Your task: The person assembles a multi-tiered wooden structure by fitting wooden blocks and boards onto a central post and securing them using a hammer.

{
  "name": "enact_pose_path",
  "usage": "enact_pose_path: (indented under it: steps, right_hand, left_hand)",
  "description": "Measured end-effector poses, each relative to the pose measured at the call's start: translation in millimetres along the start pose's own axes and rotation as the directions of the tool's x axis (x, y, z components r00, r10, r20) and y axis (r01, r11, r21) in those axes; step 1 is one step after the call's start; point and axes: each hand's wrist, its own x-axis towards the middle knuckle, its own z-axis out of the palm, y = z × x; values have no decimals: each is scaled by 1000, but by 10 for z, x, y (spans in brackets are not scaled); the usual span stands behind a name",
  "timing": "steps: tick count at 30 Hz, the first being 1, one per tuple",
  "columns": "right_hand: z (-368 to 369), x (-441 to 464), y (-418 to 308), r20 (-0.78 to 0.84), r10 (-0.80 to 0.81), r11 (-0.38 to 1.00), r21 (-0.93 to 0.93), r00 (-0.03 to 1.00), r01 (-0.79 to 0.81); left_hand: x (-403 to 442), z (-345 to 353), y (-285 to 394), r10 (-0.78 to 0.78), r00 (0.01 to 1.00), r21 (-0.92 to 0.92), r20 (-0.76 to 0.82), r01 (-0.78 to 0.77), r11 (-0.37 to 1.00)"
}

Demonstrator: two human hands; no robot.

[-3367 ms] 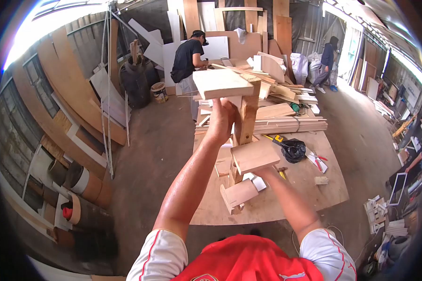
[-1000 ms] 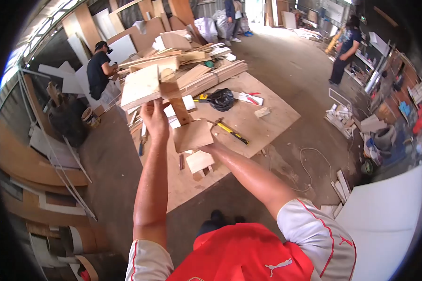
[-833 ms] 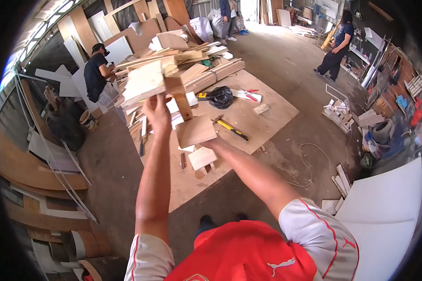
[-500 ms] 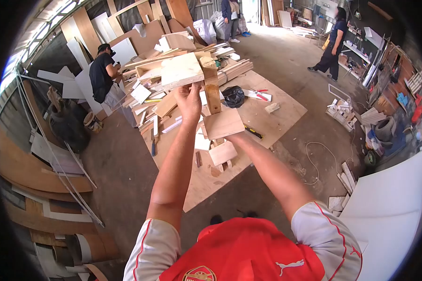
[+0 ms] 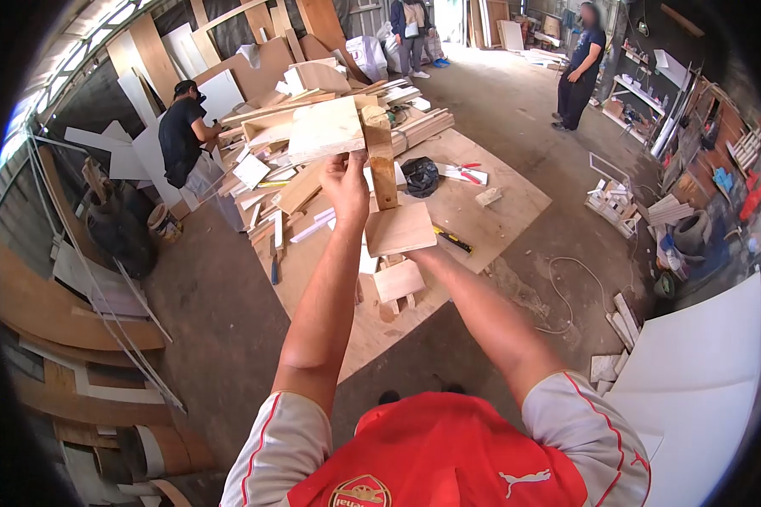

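Observation:
A wooden piece made of an upright post [image 5: 380,160] with flat boards on it stands before me. My left hand [image 5: 345,179] is closed under the upper board [image 5: 325,129], gripping at its lower edge beside the post. Under the lower board [image 5: 401,229] reaches my right hand [image 5: 423,255], its fingers hidden by that board. Just below, a smaller board [image 5: 399,280] with short legs shows over the plywood table [image 5: 499,198].
Wood strips [image 5: 423,128] are piled at the table's back. A black bag [image 5: 420,176], red-handled pliers [image 5: 471,173] and a yellow-black hammer [image 5: 453,239] lie on the right. One person [image 5: 183,139] bends at the left; another [image 5: 580,72] stands at the right back.
My view has swung to the right since the oldest frame. The wooden piece and both hands keep about the same hold. The person at the right back has changed position and stance.

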Motion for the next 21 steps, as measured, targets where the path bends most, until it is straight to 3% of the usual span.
enact_pose_path:
  steps: [13,15,19,21]
  right_hand:
    - [29,20,22,-2,22,987,159,1000,-22]
    - [-6,-2,-27,18,79,971,223,997,-81]
    - [-90,-29,-115,-7,19,968,250,1000,-16]
    - [-160,3,-211,-1,29,959,283,1000,-27]
  left_hand:
    - [-39,26,-59,-40,998,45,42,38,998]
    - [-89,62,55,-79,996,103,45,74,992]
    - [-160,-52,122,-200,974,178,106,179,968]
    - [-226,-58,190,-207,958,328,200,134,935]
